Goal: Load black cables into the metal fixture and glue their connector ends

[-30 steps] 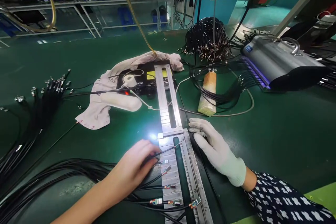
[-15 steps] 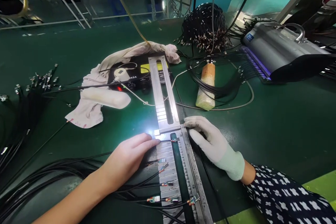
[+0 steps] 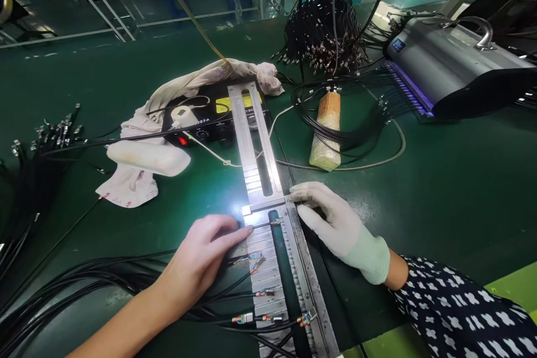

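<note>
A slotted metal jig (image 3: 268, 268) runs away from me down the middle of the table. My bare left hand (image 3: 201, 254) is at its left edge, a stretched fingertip pressing a black cable (image 3: 262, 225) into a groove; the other fingers are curled and partly hidden. The cable's small connector end (image 3: 277, 221) lies across the slot. My right hand (image 3: 331, 229), in a white glove, rests at the jig's right side, fingertips against its edge, thumb apart from the bent fingers. Closer to me, several cable ends with connectors (image 3: 264, 292) lie on the jig.
Behind the jig sits a black control box (image 3: 216, 123) with a cloth (image 3: 168, 89) draped over it. A wrapped block (image 3: 327, 134) with cables stands to its right. A silver machine (image 3: 453, 67) glows purple at right. Cable bundles lie left (image 3: 104, 271) and at the back (image 3: 323, 28).
The view has shifted slightly, so most things sit a little further left and higher. On my left hand, the upper fingers have drawn back from the jig while one fingertip stays on the cable.
</note>
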Demonstrator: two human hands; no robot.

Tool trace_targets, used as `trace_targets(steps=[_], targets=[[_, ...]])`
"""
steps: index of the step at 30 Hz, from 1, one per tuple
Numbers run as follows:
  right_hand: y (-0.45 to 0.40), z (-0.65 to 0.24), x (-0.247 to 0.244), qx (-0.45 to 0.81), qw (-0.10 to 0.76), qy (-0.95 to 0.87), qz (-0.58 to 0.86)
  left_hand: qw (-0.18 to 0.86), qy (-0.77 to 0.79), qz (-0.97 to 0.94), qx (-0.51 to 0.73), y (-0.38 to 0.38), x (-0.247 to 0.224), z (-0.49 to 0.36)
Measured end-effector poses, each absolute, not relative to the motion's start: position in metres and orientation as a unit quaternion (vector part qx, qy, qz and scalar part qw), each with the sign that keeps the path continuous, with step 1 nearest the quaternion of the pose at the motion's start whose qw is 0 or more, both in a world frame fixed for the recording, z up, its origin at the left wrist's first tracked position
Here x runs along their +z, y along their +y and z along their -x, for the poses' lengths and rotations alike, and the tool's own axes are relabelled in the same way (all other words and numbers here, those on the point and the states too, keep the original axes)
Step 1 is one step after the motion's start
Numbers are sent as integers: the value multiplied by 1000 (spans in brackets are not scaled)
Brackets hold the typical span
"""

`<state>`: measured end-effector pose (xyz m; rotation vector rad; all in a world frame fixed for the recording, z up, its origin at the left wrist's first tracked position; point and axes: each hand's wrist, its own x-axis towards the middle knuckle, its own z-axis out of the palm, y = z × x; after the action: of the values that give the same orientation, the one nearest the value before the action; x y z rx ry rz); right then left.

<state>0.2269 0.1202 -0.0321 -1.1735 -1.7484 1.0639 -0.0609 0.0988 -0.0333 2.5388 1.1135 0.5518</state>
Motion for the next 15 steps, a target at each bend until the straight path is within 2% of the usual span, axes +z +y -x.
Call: trace_targets(steps=[4, 9, 15], targets=[[120, -225, -32, 402, 381, -692, 463, 83, 418, -889, 167, 91, -27, 57], [121, -224, -33, 381, 381, -702, 465, 49, 346, -926, 143, 103, -25, 27], [121, -225, -33, 383, 376, -705, 463, 90, 415, -898, 118, 112, -17, 9]])
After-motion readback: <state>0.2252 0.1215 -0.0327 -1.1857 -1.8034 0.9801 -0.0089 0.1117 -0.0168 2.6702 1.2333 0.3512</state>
